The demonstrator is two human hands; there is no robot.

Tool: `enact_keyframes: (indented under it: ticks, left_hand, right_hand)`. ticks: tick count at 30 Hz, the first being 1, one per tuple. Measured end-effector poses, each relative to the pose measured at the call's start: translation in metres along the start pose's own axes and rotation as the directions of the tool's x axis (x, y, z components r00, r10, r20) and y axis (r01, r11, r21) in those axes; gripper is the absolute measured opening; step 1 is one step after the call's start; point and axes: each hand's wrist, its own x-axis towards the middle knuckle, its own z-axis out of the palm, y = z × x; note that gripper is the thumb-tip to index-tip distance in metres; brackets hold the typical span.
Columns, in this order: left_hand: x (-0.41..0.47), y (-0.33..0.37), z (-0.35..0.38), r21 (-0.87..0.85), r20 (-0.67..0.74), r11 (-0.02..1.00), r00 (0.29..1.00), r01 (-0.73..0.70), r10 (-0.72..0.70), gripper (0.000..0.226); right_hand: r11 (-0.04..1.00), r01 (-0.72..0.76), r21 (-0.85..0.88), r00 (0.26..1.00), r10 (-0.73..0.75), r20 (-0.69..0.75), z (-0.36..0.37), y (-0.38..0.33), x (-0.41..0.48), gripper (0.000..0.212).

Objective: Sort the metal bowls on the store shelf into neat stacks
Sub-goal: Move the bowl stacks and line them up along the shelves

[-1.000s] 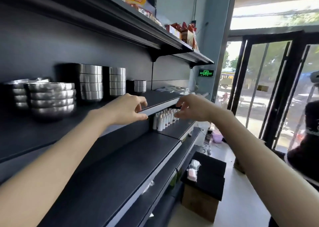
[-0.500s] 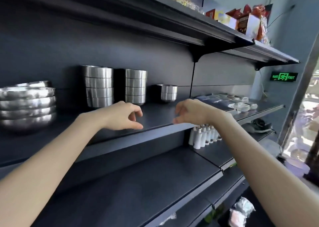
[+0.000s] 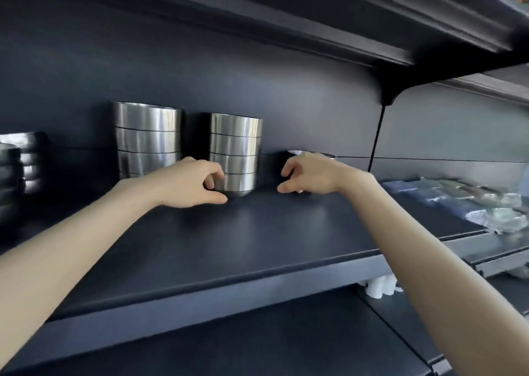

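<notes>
Metal bowls (image 3: pixel 234 162) stand in piles along the back of a dark shelf (image 3: pixel 257 249), against the rear panel. Both bare arms reach up and forward over the shelf from the lower corners of the view, wrists level.

The left hand (image 3: pixel 186 184) sits at the foot of the middle stack (image 3: pixel 237 129). Its thumb is stretched along the shelf toward the bottom bowl and its fingers are curled just above, so that thumb and fingers form a pincer at that bowl's left side. Whether they clamp it or only touch cannot be told. The right hand (image 3: pixel 312 175) covers the small stack (image 3: pixel 315 154), of which only the rim shows above the knuckles. Its fingers curve leftward with the thumb low, and whether they grip cannot be told.

Each pile is upright, with its long axis vertical, the rims up and the bowls nested evenly. The tall stack (image 3: pixel 147 141) stands left of the middle one and apart from it. Wider bowls (image 3: pixel 28 164) are piled at the far left edge. Clear-wrapped packets (image 3: pixel 472 201) lie on the shelf to the right, and white bottles (image 3: pixel 380 287) show on the level below.

Half a second ago both hands hovered over the shelf's front edge, well short of the piles. They have since reached the back row. The small stack, then in plain sight, is now mostly hidden, and the view is closer. The piles themselves stand where they did.
</notes>
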Motion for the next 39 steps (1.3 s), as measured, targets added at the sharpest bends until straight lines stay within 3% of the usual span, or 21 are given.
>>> enact_keyframes:
  ticks: [11,20,27,32,36,39]
  left_hand:
    - [0.021,0.003,0.01,-0.064,-0.059,0.97,0.969,0.234,-0.238,0.058]
    - [-0.005,0.017,0.009,-0.076,-0.095,0.918,0.914,0.389,-0.395,0.058]
    - [-0.072,0.0,-0.02,-0.074,-0.19,0.873,0.853,0.481,-0.486,0.049]
    - [-0.135,-0.033,-0.047,-0.09,-0.358,0.856,0.786,0.509,-0.504,0.044]
    - [-0.19,-0.067,-0.072,-0.127,-0.517,0.868,0.715,0.48,-0.471,0.034]
    - [-0.22,-0.092,-0.089,-0.132,-0.585,0.866,0.668,0.482,-0.46,0.04]
  right_hand:
    - [0.971,0.213,0.111,0.973,-0.221,0.062,-0.005,0.027,0.079,0.044]
    - [0.889,0.425,0.169,0.888,-0.446,0.109,0.0,0.016,0.098,0.035]
    - [0.818,0.547,0.18,0.811,-0.571,0.128,0.012,-0.054,0.088,0.04]
    - [0.766,0.6,0.23,0.756,-0.637,0.15,0.03,-0.131,0.072,0.038]
    - [0.754,0.586,0.296,0.755,-0.641,0.138,0.048,-0.194,0.068,0.046]
    - [0.759,0.55,0.349,0.774,-0.62,0.128,0.061,-0.233,0.066,0.054]
